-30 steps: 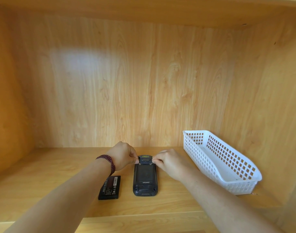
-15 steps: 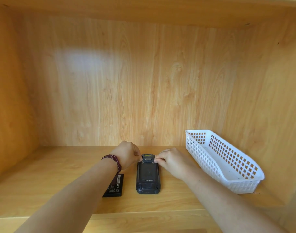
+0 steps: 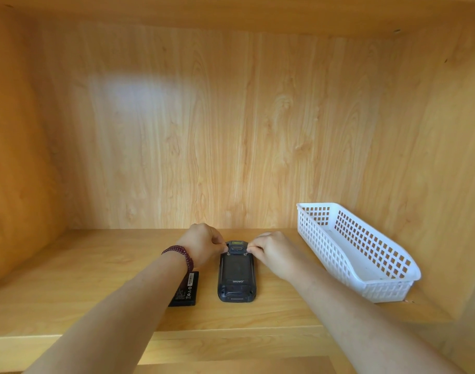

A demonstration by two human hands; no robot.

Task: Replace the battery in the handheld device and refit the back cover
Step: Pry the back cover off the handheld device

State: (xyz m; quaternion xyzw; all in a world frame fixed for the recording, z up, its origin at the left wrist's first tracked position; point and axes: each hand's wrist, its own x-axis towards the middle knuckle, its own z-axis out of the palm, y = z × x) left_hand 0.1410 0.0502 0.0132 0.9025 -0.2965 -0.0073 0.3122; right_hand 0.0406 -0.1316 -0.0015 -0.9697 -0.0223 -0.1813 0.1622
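A dark handheld device lies face down on the wooden shelf, its back cover on and the word "urovo" showing. My left hand pinches a small latch at the cover's far left corner. My right hand pinches the matching latch at the far right corner. A loose black battery with a label lies flat just left of the device, partly hidden under my left forearm.
A white plastic lattice basket stands to the right of the device, with nothing visible inside. The shelf is boxed in by wooden walls at the back, left and right, with a step edge in front.
Both hands stay pinched on the two latches at the far end of the device. The view has shifted slightly; the device and battery have not moved.
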